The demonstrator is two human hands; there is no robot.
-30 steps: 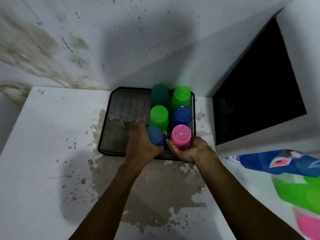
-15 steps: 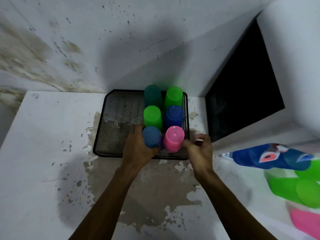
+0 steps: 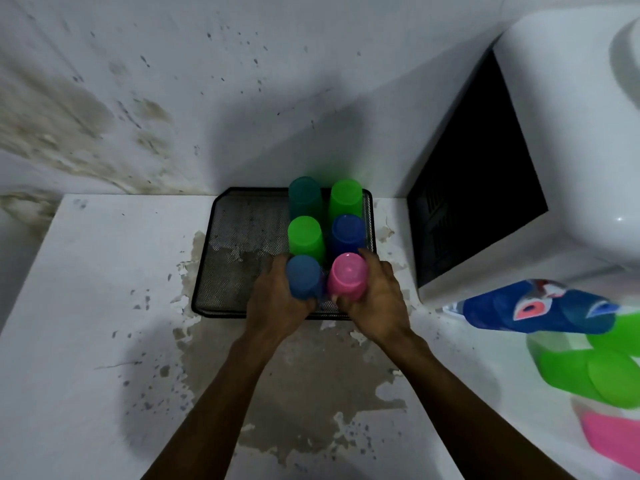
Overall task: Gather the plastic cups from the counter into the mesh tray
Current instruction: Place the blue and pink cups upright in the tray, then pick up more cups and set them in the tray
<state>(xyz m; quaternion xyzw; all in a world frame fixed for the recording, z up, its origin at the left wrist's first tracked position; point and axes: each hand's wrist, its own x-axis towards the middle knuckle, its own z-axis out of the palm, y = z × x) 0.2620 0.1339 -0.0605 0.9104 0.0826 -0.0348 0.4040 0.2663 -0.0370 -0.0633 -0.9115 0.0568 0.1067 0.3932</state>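
Observation:
A black mesh tray (image 3: 235, 244) sits on the white counter against the back wall. Several upside-down plastic cups stand in two columns on its right side: a teal cup (image 3: 305, 197), a green cup (image 3: 345, 198), another green cup (image 3: 306, 237), a dark blue cup (image 3: 348, 233). My left hand (image 3: 275, 303) grips the nearest blue cup (image 3: 304, 277) at the tray's front. My right hand (image 3: 379, 301) wraps the pink cup (image 3: 348, 277) beside it.
A white box with a dark opening (image 3: 467, 209) stands right of the tray. At the right edge lie a blue patterned cup (image 3: 540, 311), green cups (image 3: 595, 372) and a pink cup (image 3: 613, 441). The counter (image 3: 86, 306) has peeled, stained patches.
My right hand, which had come off the pink cup half a second ago, is back around it. My left hand stays on the blue cup. The view shifted slightly.

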